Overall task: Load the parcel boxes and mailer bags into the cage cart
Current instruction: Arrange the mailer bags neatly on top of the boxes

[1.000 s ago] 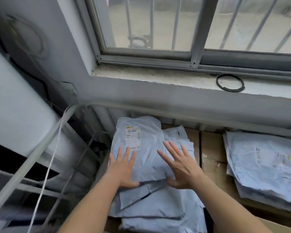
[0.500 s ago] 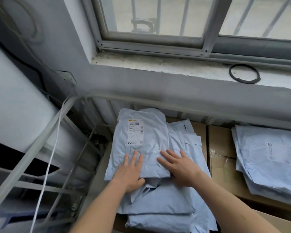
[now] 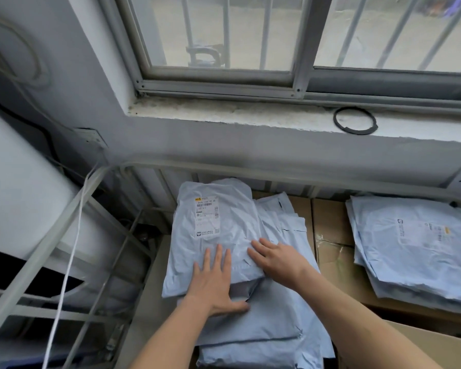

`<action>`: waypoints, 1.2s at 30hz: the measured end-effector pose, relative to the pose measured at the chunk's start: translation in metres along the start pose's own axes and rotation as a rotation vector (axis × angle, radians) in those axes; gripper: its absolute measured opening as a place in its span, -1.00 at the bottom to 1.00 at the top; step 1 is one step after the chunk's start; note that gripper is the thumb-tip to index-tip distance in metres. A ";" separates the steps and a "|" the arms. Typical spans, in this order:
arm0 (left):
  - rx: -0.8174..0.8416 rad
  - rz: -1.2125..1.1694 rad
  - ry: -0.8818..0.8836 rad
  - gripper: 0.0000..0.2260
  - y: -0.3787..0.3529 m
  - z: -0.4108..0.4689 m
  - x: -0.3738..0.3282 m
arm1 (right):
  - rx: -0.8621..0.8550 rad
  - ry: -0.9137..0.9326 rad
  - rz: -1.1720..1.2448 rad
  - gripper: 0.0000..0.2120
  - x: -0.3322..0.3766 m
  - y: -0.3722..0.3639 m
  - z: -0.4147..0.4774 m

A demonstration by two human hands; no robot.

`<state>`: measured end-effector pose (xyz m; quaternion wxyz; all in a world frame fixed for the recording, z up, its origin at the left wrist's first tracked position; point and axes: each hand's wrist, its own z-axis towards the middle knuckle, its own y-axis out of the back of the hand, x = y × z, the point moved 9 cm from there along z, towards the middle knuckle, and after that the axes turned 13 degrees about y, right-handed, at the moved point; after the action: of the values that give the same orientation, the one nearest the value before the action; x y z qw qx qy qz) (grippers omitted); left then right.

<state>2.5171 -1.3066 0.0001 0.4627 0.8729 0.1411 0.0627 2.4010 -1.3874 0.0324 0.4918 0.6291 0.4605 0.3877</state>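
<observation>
Mailer bag, top of pile: pale blue plastic, lying flat on a stack of like bags inside the cage cart, close under the cart's far top rail and towards its left wire side. Left hand: palm down on the bag's near edge, fingers straight and together, thumb spread to the right over the bags below; nothing pinched. Right hand: palm down just beside the left, fingers straight and slightly fanned across the bag's near right corner; nothing pinched. Shipping label: white, on the bag's far left part, beyond both hands; yellow mark in its top corner, a barcode beneath, a small square logo at the bottom; print too small to read. Cardboard boxes: brown, taped, beneath and between the piles. Second stack of mailer bags: pale blue, on the boxes to the right, well apart from the hands; the top one bears a label with a yellow mark, text illegible. White cord: hanging over the cart's left rail. Black ring: on the window sill above the cart.
</observation>
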 end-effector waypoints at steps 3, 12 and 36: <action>-0.031 0.014 -0.017 0.09 0.006 -0.011 -0.010 | -0.115 0.021 -0.043 -0.47 0.015 0.024 -0.011; -0.001 0.153 -0.141 -0.10 0.001 -0.068 -0.063 | -0.123 -0.040 -0.057 -0.41 0.057 0.037 -0.085; -0.076 0.054 -0.096 -0.19 -0.015 -0.074 -0.025 | -0.012 -0.177 0.215 -0.47 0.065 -0.015 -0.140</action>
<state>2.4724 -1.2474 0.0299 0.5001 0.8601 0.0926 0.0383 2.2840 -1.2865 0.0505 0.4899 0.7034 0.3430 0.3841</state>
